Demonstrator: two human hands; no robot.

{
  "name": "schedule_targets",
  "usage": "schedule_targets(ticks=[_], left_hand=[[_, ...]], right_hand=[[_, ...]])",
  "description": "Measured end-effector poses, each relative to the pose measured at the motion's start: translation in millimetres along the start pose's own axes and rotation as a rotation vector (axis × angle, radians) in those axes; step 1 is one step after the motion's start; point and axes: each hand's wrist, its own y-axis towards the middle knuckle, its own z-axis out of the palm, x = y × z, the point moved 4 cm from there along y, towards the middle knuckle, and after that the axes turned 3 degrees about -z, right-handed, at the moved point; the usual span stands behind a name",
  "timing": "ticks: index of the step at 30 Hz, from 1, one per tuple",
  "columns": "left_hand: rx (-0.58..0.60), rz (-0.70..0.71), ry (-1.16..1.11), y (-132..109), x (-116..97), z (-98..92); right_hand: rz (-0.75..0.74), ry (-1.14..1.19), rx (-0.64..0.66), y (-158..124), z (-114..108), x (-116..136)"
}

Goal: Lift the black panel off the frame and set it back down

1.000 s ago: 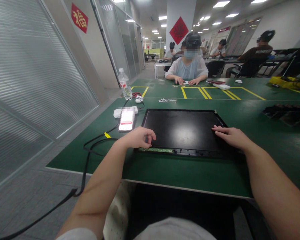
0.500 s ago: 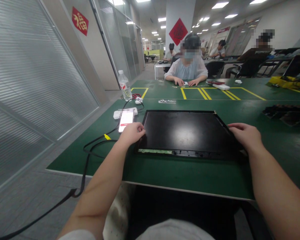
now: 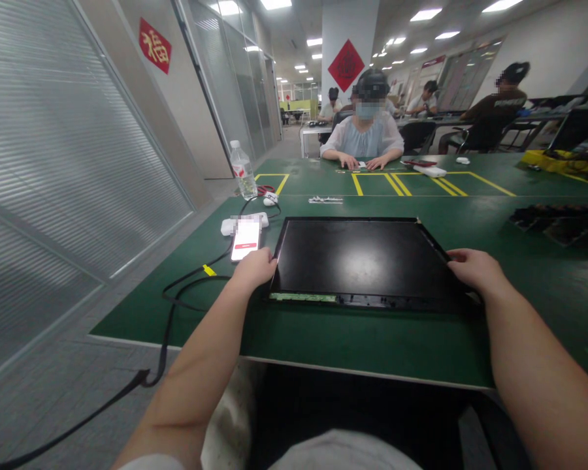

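Observation:
A black flat display panel [image 3: 360, 254] in a thin dark frame lies face up on the green table [image 3: 362, 346] in front of me. Along its near edge, on the left, runs a narrow green circuit strip [image 3: 302, 297]. My left hand [image 3: 257, 266] is closed on the panel's left edge, thumb on top. My right hand [image 3: 477, 269] grips the right edge, its thumb and finger at the rim. The other fingers of both hands are partly hidden.
A lit phone [image 3: 246, 239] rests against a white power bank [image 3: 228, 226], with a black cable [image 3: 169, 326] trailing off the table. Behind stands a water bottle [image 3: 244, 171]. Dark strip-like parts [image 3: 561, 222] lie right. A masked person [image 3: 365, 134] sits opposite.
My left hand has lowered from above the panel's left edge and closed on it. My right hand has moved slightly downward along the right edge. The view has shifted a little.

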Motion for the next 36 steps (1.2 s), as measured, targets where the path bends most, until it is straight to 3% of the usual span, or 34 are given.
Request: schedule_targets(ticks=[9, 18, 28, 36], left_hand=[[0.015, -0.009, 0.043, -2.7, -4.3, -0.6], [-0.035, 0.013, 0.015, -0.7, -4.6, 1.6], [-0.014, 0.013, 0.026, -1.7, -6.6, 2.4], [0.009, 0.023, 0.027, -0.1, -6.4, 4.0]], right_hand=[[-0.071, 0.053, 0.020, 4.9, 3.7, -3.5], [-0.046, 0.220, 0.039, 6.0, 5.5, -9.8], [-0.076, 0.196, 0.100, 2.1, 0.1, -4.9], [-0.024, 0.014, -0.003, -8.8, -1.3, 11.0]])
